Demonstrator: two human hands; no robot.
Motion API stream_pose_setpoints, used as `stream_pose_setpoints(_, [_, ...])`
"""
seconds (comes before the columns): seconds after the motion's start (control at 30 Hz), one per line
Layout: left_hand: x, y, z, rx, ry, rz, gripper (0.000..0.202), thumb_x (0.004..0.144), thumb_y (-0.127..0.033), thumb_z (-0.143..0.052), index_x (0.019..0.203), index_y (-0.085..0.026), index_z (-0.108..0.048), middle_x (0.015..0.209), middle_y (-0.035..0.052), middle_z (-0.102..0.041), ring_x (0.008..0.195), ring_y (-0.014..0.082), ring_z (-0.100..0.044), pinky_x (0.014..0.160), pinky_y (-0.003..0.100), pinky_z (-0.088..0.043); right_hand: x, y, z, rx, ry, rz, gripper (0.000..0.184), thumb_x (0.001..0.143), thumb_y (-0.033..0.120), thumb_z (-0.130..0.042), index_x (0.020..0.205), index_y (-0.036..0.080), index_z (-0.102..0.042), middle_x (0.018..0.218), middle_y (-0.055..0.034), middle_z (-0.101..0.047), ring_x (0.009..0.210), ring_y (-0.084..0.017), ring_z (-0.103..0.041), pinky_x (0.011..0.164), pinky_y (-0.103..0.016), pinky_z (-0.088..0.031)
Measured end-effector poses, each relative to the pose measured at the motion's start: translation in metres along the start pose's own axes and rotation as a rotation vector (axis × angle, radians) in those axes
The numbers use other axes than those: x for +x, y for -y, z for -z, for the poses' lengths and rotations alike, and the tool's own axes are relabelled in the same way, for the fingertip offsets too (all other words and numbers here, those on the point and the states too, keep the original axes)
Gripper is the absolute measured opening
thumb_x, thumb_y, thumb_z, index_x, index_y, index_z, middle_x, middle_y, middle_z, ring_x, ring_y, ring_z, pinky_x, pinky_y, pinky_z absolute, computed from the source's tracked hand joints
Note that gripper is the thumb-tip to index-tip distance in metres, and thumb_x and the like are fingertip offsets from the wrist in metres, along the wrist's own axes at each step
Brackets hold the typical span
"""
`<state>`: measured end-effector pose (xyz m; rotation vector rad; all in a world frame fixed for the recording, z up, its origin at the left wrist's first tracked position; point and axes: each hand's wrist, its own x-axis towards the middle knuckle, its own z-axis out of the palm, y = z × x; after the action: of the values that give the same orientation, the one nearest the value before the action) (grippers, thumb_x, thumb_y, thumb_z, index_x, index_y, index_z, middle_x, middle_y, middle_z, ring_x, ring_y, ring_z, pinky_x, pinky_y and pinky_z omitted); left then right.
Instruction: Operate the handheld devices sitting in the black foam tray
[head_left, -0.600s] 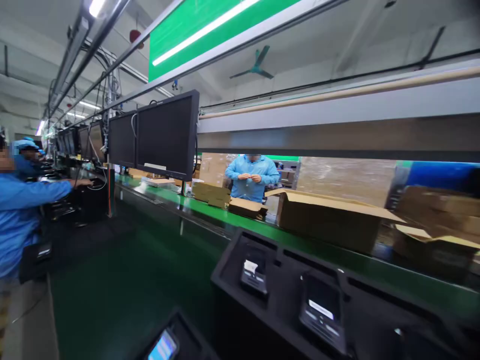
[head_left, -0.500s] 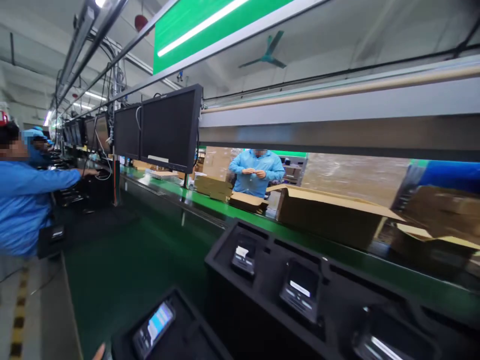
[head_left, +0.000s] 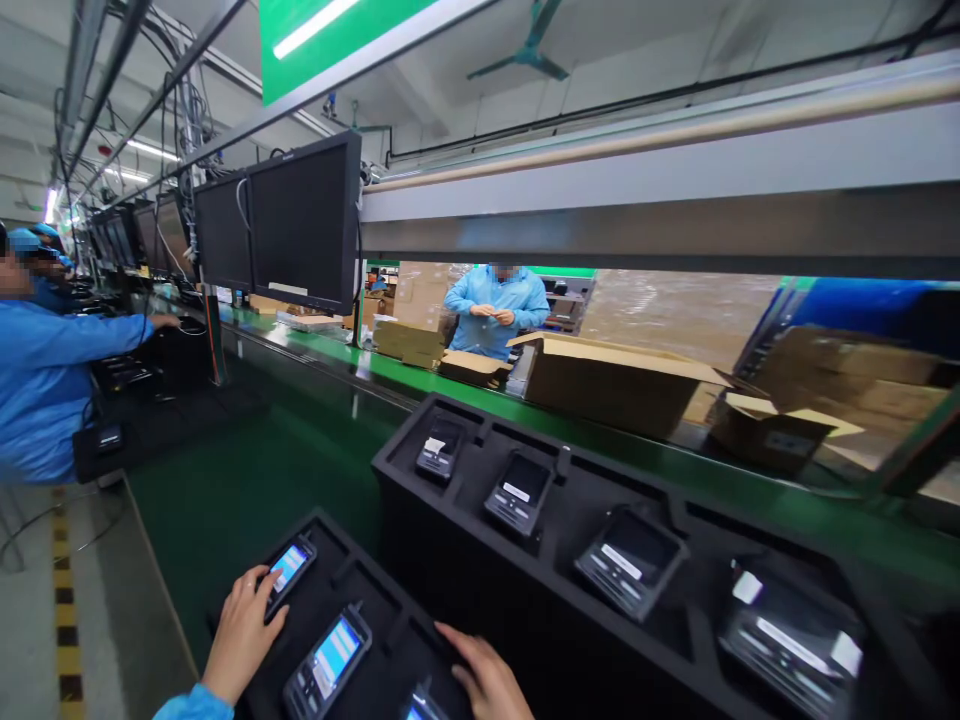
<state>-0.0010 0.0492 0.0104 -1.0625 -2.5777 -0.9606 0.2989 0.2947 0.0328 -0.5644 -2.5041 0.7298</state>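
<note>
My left hand (head_left: 244, 630) rests its fingertips on the near side of a handheld device (head_left: 294, 566) with a lit screen, thumb apart from the fingers. The device sits in a slot of a black foam tray (head_left: 379, 600). Beside it lie a second lit handheld device (head_left: 334, 655) and, partly cut off by the bottom edge, a third (head_left: 424, 705). My right hand (head_left: 491, 675) is at the tray's right edge, fingers stretched out and holding no device; its lower part is out of view.
Behind stands a taller black foam block (head_left: 465, 540) holding several dark-screened devices (head_left: 517, 490). Open cardboard boxes (head_left: 611, 385) line the far side of the green bench (head_left: 180, 520). Monitors (head_left: 304, 225) hang above. A co-worker (head_left: 45, 370) reaches in at left; another person (head_left: 496, 310) stands opposite.
Both my hands have come into view over the lower tray, the left onto a device. The view has shifted, showing more of the trays; the scene sits further left and higher.
</note>
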Motion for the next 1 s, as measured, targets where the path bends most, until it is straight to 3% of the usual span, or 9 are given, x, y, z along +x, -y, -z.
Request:
stream_pose_setpoints(0.13, [-0.004,0.021,-0.009,-0.042,-0.019,-0.055,0.037,0.085,-0.041,-0.046,0.106,-0.019,-0.068,0.120,0.0127,-0.059,0.111,0.0262,-0.058,0.099,0.046,-0.049,0.000,0.003,0.003,0.175,0.087,-0.109,0.051,0.085,0.015,-0.042,0.124,0.042,-0.062,0.124,-0.0032,-0.062,0.118,-0.028,-0.055,0.108,-0.051,-0.035])
stream_pose_setpoints(0.37, [-0.023,0.025,0.002,-0.009,-0.071,-0.170,0.029,0.081,-0.048,-0.054,0.093,-0.028,-0.073,0.109,0.0063,-0.066,0.100,0.0251,-0.063,0.087,0.041,-0.056,0.019,0.016,0.019,0.188,0.160,-0.150,0.048,0.086,0.005,-0.045,0.123,0.030,-0.064,0.123,-0.0053,-0.063,0.118,-0.021,-0.055,0.106,-0.036,-0.038])
stream_pose_setpoints(0.53, [-0.032,0.025,0.007,-0.027,-0.069,-0.194,0.031,0.082,-0.047,-0.051,0.094,-0.027,-0.073,0.106,0.0077,-0.067,0.098,0.0276,-0.063,0.085,0.045,-0.057,0.026,0.061,0.032,-0.091,0.202,-0.098,0.056,0.083,-0.006,-0.042,0.130,0.020,-0.058,0.123,-0.0093,-0.062,0.115,-0.021,-0.057,0.103,-0.036,-0.043])
stream_pose_setpoints(0.6, [-0.033,0.029,0.005,-0.041,-0.083,-0.208,0.036,0.083,-0.049,-0.048,0.096,-0.026,-0.073,0.106,0.0093,-0.066,0.098,0.0282,-0.064,0.085,0.045,-0.057,0.016,0.092,0.016,-0.242,0.059,-0.060,0.055,0.084,-0.007,-0.039,0.126,0.021,-0.060,0.112,-0.0093,-0.065,0.104,-0.020,-0.060,0.098,-0.036,-0.046])
stream_pose_setpoints(0.7, [-0.032,0.032,0.001,-0.022,-0.117,-0.247,0.045,0.085,-0.051,-0.042,0.096,-0.022,-0.074,0.110,0.0142,-0.061,0.098,0.0301,-0.063,0.085,0.047,-0.057,-0.007,0.131,-0.038,-0.240,-0.034,-0.001,0.035,0.087,0.009,-0.055,0.116,0.027,-0.064,0.096,-0.0030,-0.065,0.092,-0.022,-0.060,0.087,-0.036,-0.052])
stream_pose_setpoints(0.77, [-0.032,0.031,0.000,-0.006,-0.138,-0.272,0.049,0.086,-0.051,-0.039,0.095,-0.019,-0.074,0.112,0.0169,-0.058,0.099,0.0317,-0.062,0.085,0.048,-0.056,-0.021,0.142,-0.082,-0.286,-0.071,0.108,0.037,0.079,0.020,-0.068,0.115,0.028,-0.063,0.088,-0.0024,-0.063,0.082,-0.023,-0.059,0.075,-0.034,-0.055])
stream_pose_setpoints(0.83, [-0.032,0.028,0.001,-0.010,-0.152,-0.289,0.051,0.087,-0.051,-0.037,0.094,-0.016,-0.074,0.111,0.0181,-0.057,0.099,0.0326,-0.061,0.084,0.049,-0.056,-0.031,0.143,-0.116,-0.346,-0.211,0.080,0.042,0.075,0.020,-0.069,0.116,0.026,-0.061,0.088,-0.0038,-0.061,0.078,-0.024,-0.056,0.068,-0.034,-0.053])
stream_pose_setpoints(0.9, [-0.032,0.025,0.004,-0.027,-0.142,-0.286,0.051,0.088,-0.050,-0.037,0.094,-0.015,-0.074,0.109,0.0185,-0.058,0.100,0.0332,-0.060,0.084,0.049,-0.056,-0.034,0.141,-0.133,-0.354,-0.326,0.055,0.044,0.071,0.017,-0.068,0.113,0.027,-0.061,0.086,-0.0038,-0.059,0.077,-0.024,-0.054,0.065,-0.035,-0.051])
stream_pose_setpoints(1.0, [-0.029,0.022,0.009,-0.030,-0.057,-0.247,0.044,0.085,-0.045,-0.041,0.093,-0.017,-0.074,0.110,0.0177,-0.057,0.100,0.0332,-0.059,0.084,0.049,-0.056,-0.031,0.143,-0.131,-0.331,-0.342,0.114,0.044,0.068,0.014,-0.067,0.110,0.027,-0.061,0.085,-0.0030,-0.058,0.074,-0.023,-0.052,0.062,-0.033,-0.046])
